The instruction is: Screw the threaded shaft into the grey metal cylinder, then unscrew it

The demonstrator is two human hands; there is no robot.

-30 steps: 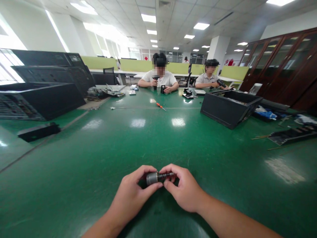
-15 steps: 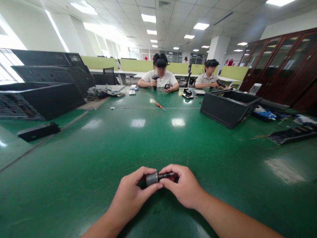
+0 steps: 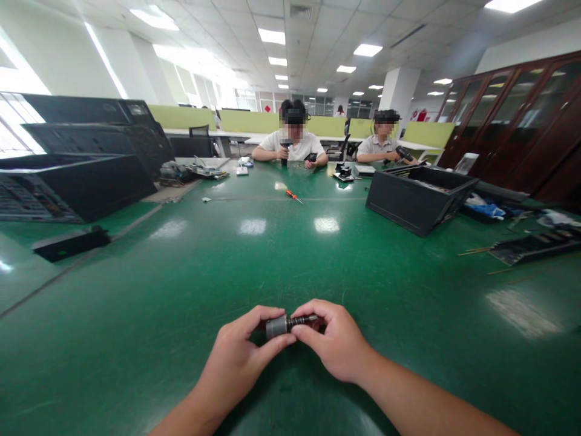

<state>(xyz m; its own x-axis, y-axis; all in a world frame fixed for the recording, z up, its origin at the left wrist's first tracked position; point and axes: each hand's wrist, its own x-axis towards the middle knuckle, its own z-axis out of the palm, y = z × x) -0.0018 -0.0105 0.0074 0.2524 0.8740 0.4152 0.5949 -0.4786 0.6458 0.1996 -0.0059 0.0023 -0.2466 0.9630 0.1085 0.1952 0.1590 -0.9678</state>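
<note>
Close to me, above the green table [image 3: 254, 266], a grey metal cylinder with a thin spring-wound shaft [image 3: 276, 327] lies sideways between my hands. My left hand [image 3: 238, 348] is closed around the cylinder end, thumb below and fingers above. Around the shaft end, which points right, my right hand [image 3: 338, 339] is closed in a pinch near the spring [image 3: 297, 321]. The fingertips of both hands nearly meet at the middle of the part. My fingers hide some of it.
An orange screwdriver [image 3: 293, 195] lies farther back. Black computer cases stand at left [image 3: 91, 188] and right [image 3: 408, 203]. A black bracket [image 3: 72, 243] lies at left, metal scraps [image 3: 535, 245] at right. Two people [image 3: 295, 145] sit across the table holding power tools.
My hands and the metal part stay nearly in place, shifting very slightly left. Across the table, the nearer person's hands have turned the black item and tool a little.
</note>
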